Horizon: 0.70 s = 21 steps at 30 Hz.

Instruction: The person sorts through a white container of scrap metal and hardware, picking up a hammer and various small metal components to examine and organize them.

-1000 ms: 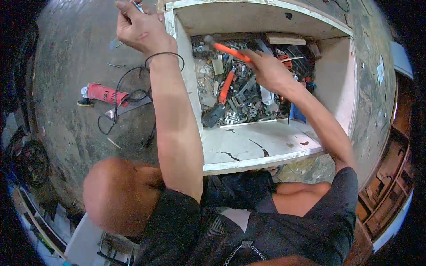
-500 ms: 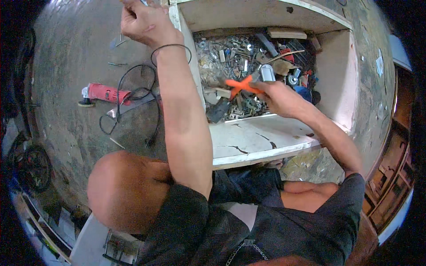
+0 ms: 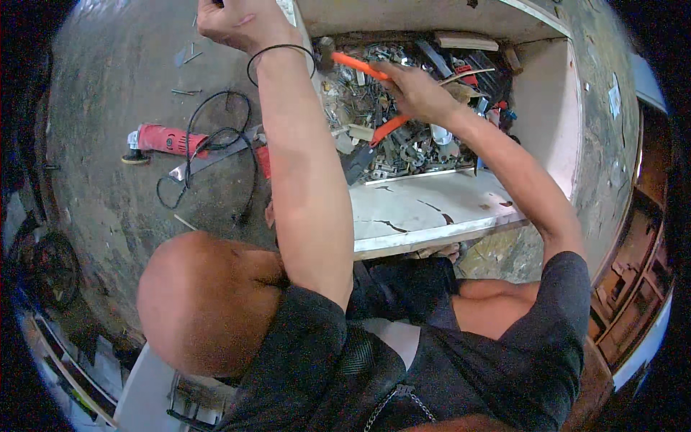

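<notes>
My right hand (image 3: pixel 417 92) is closed round the orange handle of a hammer (image 3: pixel 353 63), held over the box of hardware. The hammer's dark grey head is at the box's left wall. Below that hand, another orange handle (image 3: pixel 389 129) lies among the metal parts. My left hand (image 3: pixel 241 23) is raised at the top edge with its fingers curled; the fingertips are cut off by the frame, so what they hold is hidden. A thin black band circles that wrist. The white wooden box (image 3: pixel 425 219) contains loose screws, fittings and other small hardware (image 3: pixel 403 155).
On the concrete floor at left lie a red angle grinder (image 3: pixel 171 139), its black cord (image 3: pixel 253 169) and several loose nails (image 3: pixel 186 91). My bare knee (image 3: pixel 205 302) is at lower left. Wooden shelving (image 3: pixel 630 266) stands at far right.
My right hand has moved up and left with the hammer, bringing its head to the box's left wall. My left hand stays raised, slightly higher in view.
</notes>
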Tool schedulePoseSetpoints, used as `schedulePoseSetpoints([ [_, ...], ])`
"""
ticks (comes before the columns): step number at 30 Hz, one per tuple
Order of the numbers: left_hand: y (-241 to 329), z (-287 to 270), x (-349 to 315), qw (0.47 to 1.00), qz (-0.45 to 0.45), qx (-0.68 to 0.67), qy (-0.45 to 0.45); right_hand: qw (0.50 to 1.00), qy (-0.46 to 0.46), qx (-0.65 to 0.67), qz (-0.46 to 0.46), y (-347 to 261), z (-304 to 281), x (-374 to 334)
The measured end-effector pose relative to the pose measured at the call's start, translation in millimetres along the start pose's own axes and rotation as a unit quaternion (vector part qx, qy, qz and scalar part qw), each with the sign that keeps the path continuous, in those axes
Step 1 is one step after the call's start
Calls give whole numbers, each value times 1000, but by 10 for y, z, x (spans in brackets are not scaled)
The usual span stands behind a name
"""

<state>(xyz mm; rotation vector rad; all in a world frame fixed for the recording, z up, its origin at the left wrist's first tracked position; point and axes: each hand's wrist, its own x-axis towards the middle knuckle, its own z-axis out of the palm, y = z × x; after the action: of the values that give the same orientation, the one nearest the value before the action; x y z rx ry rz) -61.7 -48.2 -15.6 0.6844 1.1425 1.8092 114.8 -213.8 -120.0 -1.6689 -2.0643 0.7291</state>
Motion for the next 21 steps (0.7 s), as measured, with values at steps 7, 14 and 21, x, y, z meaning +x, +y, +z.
schedulePoseSetpoints([
  [7, 24, -83, 37, 1000, -5, -6, -9, 984, -118, -82, 101, 44, -471, -474],
  [14, 32, -34, -27, 1000, -6, 17, 4, 992, -66, -67, 82, -108, -449, -444],
  [21, 47, 17, -15, 1000, -8, 9, -4, 994, -57, -18, 96, 77, -11, 21],
])
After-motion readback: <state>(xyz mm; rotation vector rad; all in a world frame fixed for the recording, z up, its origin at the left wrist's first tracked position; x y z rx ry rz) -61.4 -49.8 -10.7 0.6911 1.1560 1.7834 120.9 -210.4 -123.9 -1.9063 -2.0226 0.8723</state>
